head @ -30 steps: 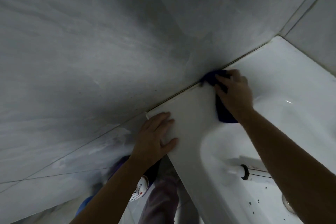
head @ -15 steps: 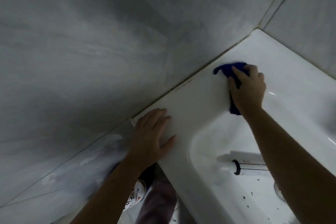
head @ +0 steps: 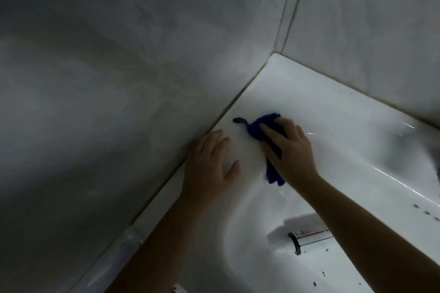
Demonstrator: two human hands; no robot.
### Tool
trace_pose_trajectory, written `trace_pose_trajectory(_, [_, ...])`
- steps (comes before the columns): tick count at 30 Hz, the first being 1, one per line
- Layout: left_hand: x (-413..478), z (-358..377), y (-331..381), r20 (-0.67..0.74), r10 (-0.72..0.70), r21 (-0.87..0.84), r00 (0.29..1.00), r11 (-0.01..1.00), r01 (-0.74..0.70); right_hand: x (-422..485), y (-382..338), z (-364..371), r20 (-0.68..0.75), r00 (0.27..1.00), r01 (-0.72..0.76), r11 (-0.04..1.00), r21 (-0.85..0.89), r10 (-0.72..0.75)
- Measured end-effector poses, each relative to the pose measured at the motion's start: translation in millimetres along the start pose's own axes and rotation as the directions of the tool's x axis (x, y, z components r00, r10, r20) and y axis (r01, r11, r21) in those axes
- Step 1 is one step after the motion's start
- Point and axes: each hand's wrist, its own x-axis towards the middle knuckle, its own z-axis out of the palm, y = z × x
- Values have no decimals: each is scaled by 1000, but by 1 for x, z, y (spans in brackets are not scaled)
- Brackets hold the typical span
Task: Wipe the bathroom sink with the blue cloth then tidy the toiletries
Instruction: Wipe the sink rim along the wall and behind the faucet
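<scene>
Head view. The white sink occupies the lower right of the frame and fits into a corner formed by two grey tiled walls. A grout line runs along the joint between the left wall and the sink's flat rim.

Right hand: palm down on the sink's left rim, near the back corner. The fingers are extended and only slightly curled, pressing the blue cloth flat against the rim. The cloth is bunched beneath the palm; one end projects beyond the fingertips toward the wall, the other trails out under the heel of the hand toward the basin edge. A thin dark loop extends from the cloth's far end and lies on the rim, just short of the grout line. Whether the thumb grips the cloth cannot be determined; it is hidden.

Left hand: palm down on the same rim, just beside the right hand and nearer the wall. The fingers are spread flat and hold nothing. The thumb points toward the cloth but is apart from it.

Basin: a pale cylindrical item with a black ring and fine red markings lies inside the bowl, partly hidden by the right forearm. Small dark specks are scattered on the basin surface nearby
</scene>
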Motion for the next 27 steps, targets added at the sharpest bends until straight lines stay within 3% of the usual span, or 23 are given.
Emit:
trace_pose_trajectory(2, [14, 6, 0, 36, 23, 29, 999, 999, -24, 2, 13, -6, 93, 985, 148, 988, -35, -144])
trace_pose_trajectory(3, [20, 10, -1, 43, 50, 38, 998, 998, -52, 23, 26, -11, 91, 988, 132, 989, -72, -125])
trace_pose_trajectory(5, [26, 14, -3, 43, 87, 51, 995, 995, -89, 77, 50, -14, 24, 996, -87, 985, -147, 91])
trace_pose_trajectory(7, [28, 16, -3, 43, 91, 57, 995, 994, -94, 103, 46, -4, 16, 984, -176, 975, -134, 180])
trace_pose_trajectory(8, [27, 16, -3, 42, 94, 58, 995, 994, -97, 100, 30, 3, 34, 986, -157, 983, -100, 161])
trace_pose_trajectory(11, [25, 15, -4, 39, 99, 58, 994, 993, -101, 63, -5, 14, 108, 984, 143, 990, 17, -144])
trace_pose_trajectory(13, [25, 15, -4, 38, 100, 56, 994, 993, -102, 67, 5, 9, 150, 966, 212, 977, 16, -212])
trace_pose_trajectory(14, [25, 15, -4, 26, 105, 51, 994, 993, -107, 84, 14, 7, 118, 983, 146, 989, -29, -142])
trace_pose_trajectory(16, [26, 16, -3, 4, 113, 42, 994, 993, -113, 123, 34, 7, 40, 990, -132, 988, -78, 136])
trace_pose_trajectory(18, [26, 15, -3, 0, 108, 41, 994, 993, -108, 135, 30, 12, 28, 981, -189, 978, -91, 192])
trace_pose_trajectory(20, [26, 16, -3, 4, 104, 39, 995, 994, -104, 112, 23, 13, 75, 997, 30, 1000, 3, -30])
trace_pose_trajectory(22, [25, 16, -3, 32, 91, 37, 995, 995, -92, 75, 19, 6, 191, 942, 261, 959, 108, -277])
trace_pose_trajectory(23, [26, 16, -3, 41, 84, 44, 996, 995, -85, 72, 24, 4, 221, 921, 306, 947, 101, -321])
trace_pose_trajectory(24, [26, 16, -3, 39, 85, 53, 996, 995, -87, 81, 29, 5, 202, 935, 285, 956, 65, -293])
trace_pose_trajectory(26, [26, 16, -3, 30, 96, 54, 995, 994, -97, 119, 37, 5, 92, 996, 18, 999, -50, -13])
trace_pose_trajectory(27, [26, 16, -2, 26, 95, 45, 995, 994, -96, 131, 40, 7, 81, 991, -97, 992, -86, 104])
